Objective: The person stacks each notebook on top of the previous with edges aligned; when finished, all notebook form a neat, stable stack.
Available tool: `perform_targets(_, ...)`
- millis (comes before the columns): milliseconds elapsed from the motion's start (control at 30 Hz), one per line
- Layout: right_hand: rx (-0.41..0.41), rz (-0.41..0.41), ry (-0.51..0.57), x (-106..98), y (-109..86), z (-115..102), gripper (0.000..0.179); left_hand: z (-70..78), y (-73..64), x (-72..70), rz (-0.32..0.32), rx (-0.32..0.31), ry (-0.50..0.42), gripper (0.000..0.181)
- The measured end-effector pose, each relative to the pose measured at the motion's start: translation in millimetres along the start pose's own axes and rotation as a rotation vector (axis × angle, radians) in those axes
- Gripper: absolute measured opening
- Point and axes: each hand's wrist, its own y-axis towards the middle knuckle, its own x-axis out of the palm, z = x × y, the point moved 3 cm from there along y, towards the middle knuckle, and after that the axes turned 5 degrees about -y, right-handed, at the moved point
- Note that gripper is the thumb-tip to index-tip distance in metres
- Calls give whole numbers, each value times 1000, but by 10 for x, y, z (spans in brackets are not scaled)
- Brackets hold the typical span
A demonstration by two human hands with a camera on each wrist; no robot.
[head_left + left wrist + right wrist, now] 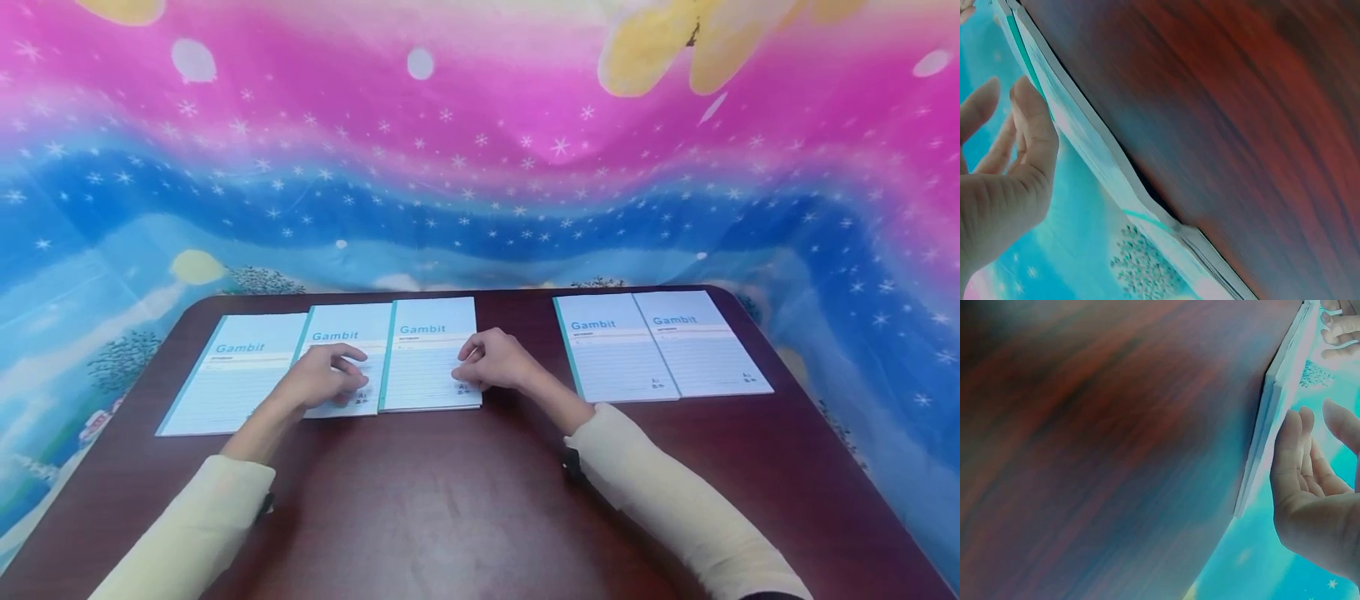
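Three white notebooks with teal spines and "Gambit" on the covers lie side by side on the left. My left hand (322,379) is over the middle notebook (348,321) of these, fingers loosely bent and thumb apart, gripping nothing. At the right edge of the third notebook (420,367) is my right hand (498,358), its fingers bent by the lower right corner. The right wrist view shows the thumb apart from those fingers, near a layered notebook edge (1260,444); whether they touch it I cannot tell. The leftmost notebook (232,383) is partly behind my left wrist.
Two more Gambit notebooks, a left one (611,358) and a right one (705,358), lie together across a gap on the right. All rest near the far edge of a dark red-brown table (442,508). A colourful printed cloth (480,183) hangs behind it.
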Motion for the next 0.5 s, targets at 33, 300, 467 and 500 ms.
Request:
perform_targets(33, -7, 0, -8, 2, 6, -19, 23, -10, -6, -20, 2, 3, -4, 43)
perform_targets(300, -54, -10, -24, 64, 67, -174, 27, -72, -83, -177, 26, 4, 25, 45)
perform_targets(467, -103, -13, -56, 132, 106, -240, 30, -103, -107, -249, 45, -8, 30, 47)
perform_targets(500, -116, -16, -56, 146, 110, -254, 29, -111, -110, -261, 48, -9, 24, 47)
